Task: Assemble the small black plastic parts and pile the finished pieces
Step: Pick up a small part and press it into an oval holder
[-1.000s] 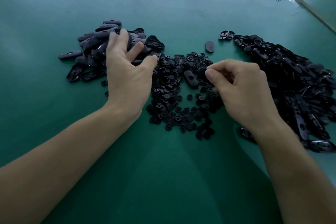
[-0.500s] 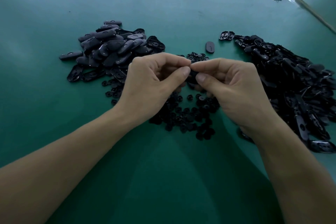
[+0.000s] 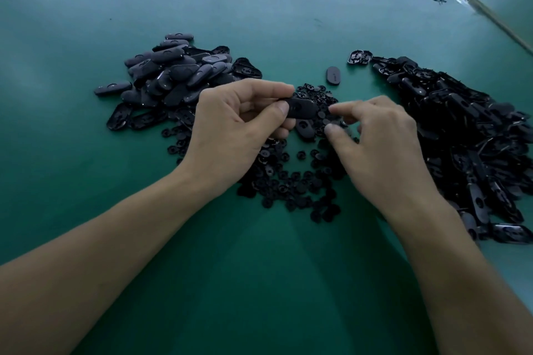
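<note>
While the left grip [image 3: 236,130] pinched an oval black piece [image 3: 300,108] above the heap of small round parts [image 3: 291,181] on the bench [image 3: 259,282], the right grip [image 3: 380,150] hung just beside it, fingers curled and blurred; whether it held anything, I couldn't tell.

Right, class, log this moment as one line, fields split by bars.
stage: assembly | left hand: pinches oval piece | right hand: blurred over small round parts, grip unclear | oval pile: left | shell pile: right
</note>
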Demonstrator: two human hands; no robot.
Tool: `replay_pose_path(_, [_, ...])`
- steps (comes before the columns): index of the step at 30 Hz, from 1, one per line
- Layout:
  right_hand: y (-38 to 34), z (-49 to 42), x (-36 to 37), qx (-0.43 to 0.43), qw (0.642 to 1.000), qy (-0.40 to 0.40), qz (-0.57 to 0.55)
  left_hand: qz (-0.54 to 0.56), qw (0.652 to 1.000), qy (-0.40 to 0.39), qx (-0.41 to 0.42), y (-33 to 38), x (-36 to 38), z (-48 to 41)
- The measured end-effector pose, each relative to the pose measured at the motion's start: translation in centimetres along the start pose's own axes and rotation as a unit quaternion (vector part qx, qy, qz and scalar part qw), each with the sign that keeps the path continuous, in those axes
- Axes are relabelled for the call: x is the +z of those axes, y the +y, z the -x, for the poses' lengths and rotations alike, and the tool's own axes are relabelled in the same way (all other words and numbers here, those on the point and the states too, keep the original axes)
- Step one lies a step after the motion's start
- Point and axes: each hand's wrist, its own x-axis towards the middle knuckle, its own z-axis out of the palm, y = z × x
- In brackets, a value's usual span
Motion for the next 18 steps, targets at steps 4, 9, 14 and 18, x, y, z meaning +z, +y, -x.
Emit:
replay_pose_path(4, [-0.08, 0.08, 0.32, 0.007, 1.000, -0.024, -0.006, 0.001, 1.000, 0.004, -0.005, -0.07, -0.08, 0.00])
replay_pose_path(9, [-0.37, 0.09, 0.40, 0.027, 0.999, -0.018, -0.043, 0.005, 1.000, 0.010, -0.010, -0.09, -0.03, 0.00])
replay_pose_path(14, [-0.47, 0.17, 0.04, 0.029, 0.998, -0.012, -0.060, 0.000, 1.000, 0.014, -0.013, -0.05, -0.15, -0.06])
replay_pose_path(18, [-0.63, 0.19, 0.01, 0.019, 0.998, 0.014, -0.064, 0.000, 1.000, 0.018, -0.020, -0.13, -0.26, -0.06])
